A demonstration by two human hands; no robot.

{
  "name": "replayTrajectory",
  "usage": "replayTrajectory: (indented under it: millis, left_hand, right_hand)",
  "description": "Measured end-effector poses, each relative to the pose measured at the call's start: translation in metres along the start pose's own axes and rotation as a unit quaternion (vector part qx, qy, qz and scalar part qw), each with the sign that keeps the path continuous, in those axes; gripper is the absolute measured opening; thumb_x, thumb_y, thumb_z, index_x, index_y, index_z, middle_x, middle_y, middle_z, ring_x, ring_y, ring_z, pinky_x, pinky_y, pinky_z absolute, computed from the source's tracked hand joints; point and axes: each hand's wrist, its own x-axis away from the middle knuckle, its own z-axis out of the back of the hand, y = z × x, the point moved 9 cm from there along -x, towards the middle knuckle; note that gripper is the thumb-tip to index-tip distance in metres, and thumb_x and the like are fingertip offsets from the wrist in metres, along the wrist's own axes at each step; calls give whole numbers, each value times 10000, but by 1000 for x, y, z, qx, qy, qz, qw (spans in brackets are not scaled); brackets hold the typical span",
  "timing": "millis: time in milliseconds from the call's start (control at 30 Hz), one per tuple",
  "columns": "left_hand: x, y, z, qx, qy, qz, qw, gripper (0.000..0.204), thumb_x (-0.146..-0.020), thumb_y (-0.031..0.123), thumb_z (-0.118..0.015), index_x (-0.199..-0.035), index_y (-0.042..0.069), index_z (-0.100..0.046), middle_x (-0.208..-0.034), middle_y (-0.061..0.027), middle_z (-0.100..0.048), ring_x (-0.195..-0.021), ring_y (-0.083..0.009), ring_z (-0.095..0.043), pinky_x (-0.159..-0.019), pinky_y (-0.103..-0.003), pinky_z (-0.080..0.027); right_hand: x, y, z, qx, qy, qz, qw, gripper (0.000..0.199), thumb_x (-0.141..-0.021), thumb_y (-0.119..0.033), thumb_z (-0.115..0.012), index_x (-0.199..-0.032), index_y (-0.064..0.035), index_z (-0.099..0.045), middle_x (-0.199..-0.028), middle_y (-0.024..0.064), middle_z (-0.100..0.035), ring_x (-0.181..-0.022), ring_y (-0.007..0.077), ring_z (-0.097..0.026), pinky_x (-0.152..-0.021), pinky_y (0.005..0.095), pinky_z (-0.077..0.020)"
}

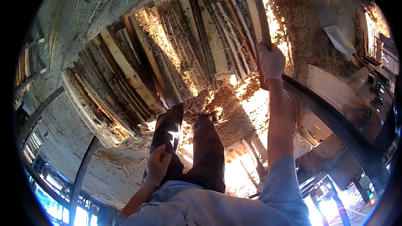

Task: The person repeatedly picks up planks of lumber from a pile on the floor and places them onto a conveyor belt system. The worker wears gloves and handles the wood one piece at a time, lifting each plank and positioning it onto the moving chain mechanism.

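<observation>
My right hand [271, 62], which looks pale as if gloved, is closed around the near end of a long wooden board [253, 10] with a pale face and darker edge. The board runs up and away past the top edge of the view. To its left lies a wide stack of rough boards [121, 62], with bark edges and sawdust on them. My left hand [158, 165] hangs beside my left thigh, its fingers loosely bent and apart. Nothing shows in it.
Sawdust and chips cover the ground [247, 121]. A dark metal beam [331, 111] slants across the right, near a pale panel [326, 83]. A white sheet-like piece [339, 40] lies at the far right. Dark posts [83, 165] stand at the left.
</observation>
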Motion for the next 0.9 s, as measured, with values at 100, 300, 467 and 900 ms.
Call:
replayTrajectory:
  millis: [100, 300, 467, 900]
  left_hand:
    - [-72, 71, -24, 102, -56, 5, 993, 471, -903, 129, -748, -1335, 7, -606, -1065, -110, -730, -947, -190, -700, -842, -379, -556]
    - [-212, 209, -34, 23, -76, -205, 976, 302, -901, 161, -768, -1143, 17, -660, -1069, -121, -725, -944, -203, -705, -809, -347, -574]
    - [-233, 180, -31, 545, -7, 62, 836, 222, -886, 178, -799, -1041, 67, -686, -859, -42, -720, -651, -133, -674, -538, -282, -524]
    - [-159, 84, -26, 431, 2, 128, 893, 319, -855, 155, -834, -1113, 38, -687, -942, 12, -680, -832, -103, -619, -757, -278, -507]
  right_hand:
    - [57, 0, -22, -108, -4, 51, 993, 394, -959, -410, -660, -1058, -36, -735, -847, 136, -732, -745, 242, -674, -742, 395, -520]
    - [150, -27, -94, -188, -183, 299, 917, 411, -898, -252, -765, -1224, -16, -680, -1000, 158, -753, -936, 202, -719, -825, 329, -562]
    - [-15, 28, -55, 112, 103, 142, 978, 820, -784, -507, -851, -1394, -51, -546, -1143, 203, -705, -1013, 323, -715, -888, 434, -559]
    - [-29, 37, -50, 188, -23, 68, 980, 418, -886, -413, -620, -1067, -46, -706, -1008, 241, -738, -999, 398, -715, -890, 474, -562]
